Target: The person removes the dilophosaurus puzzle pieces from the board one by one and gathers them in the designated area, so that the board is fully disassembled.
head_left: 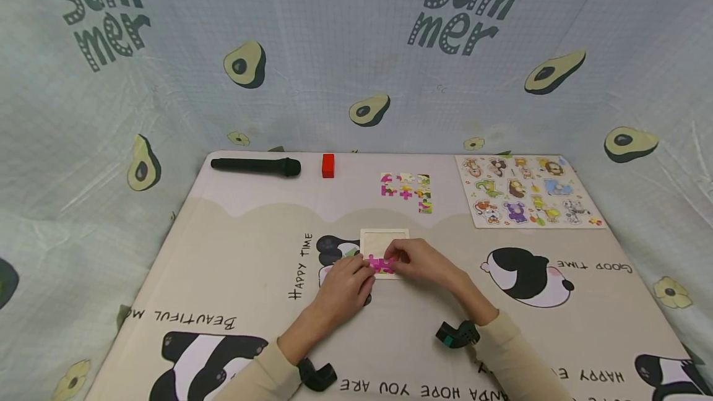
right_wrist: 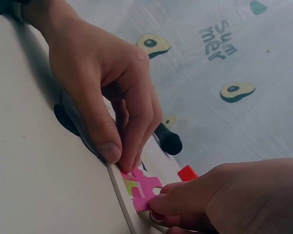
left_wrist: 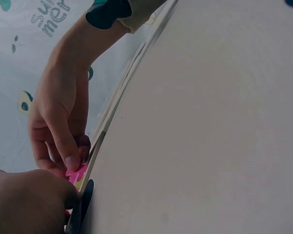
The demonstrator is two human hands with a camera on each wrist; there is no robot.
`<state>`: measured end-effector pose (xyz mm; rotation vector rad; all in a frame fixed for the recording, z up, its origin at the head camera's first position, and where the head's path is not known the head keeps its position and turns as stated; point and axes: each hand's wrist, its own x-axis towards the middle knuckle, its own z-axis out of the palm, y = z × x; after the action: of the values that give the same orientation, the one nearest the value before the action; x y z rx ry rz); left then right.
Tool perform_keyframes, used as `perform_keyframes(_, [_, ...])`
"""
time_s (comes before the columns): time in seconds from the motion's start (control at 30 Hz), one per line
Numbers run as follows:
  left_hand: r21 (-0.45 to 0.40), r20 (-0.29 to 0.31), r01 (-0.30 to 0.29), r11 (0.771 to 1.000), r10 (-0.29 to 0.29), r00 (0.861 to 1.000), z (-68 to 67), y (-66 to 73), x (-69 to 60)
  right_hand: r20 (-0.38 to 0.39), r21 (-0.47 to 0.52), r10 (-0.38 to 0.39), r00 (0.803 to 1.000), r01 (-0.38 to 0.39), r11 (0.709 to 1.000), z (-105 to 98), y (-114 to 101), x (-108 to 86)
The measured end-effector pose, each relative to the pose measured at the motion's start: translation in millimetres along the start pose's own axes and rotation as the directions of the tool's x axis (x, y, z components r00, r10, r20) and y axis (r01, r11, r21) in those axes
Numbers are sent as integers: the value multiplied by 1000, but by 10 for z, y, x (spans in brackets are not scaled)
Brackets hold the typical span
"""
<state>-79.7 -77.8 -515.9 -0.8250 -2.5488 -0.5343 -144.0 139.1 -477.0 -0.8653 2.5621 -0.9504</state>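
A small pale wooden puzzle tray [head_left: 384, 241] lies mid-table, with joined pink jigsaw pieces [head_left: 380, 263] along its near side. My left hand [head_left: 346, 282] holds the tray's near left corner, its thumb at the rim and fingertips over the edge of the pieces. From the right, my right hand [head_left: 421, 260] pinches a pink jigsaw piece [right_wrist: 149, 187] between thumb and fingers at the right end of that row. The fingers partly cover the piece, so how far it is seated is unclear. Several loose jigsaw pieces [head_left: 406, 193] lie beyond the tray.
At the back left lie a black microphone [head_left: 256, 166] and a red block [head_left: 328, 166]. An animal picture board [head_left: 529, 194] lies at the back right. A printed cloth wall [head_left: 312, 98] rises behind the table.
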Motion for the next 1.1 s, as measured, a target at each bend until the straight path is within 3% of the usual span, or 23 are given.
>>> perform_keyframes(0.3, [4,27,15,1000,-15,1000,-11,16,-1,-47,40,55,997,-54,998,-70,58,20])
perform_keyframes(1.1, [5,23,19,1000,-20,1000,15,8,-2,-210,-10,116,971,-121,993,-359,235,269])
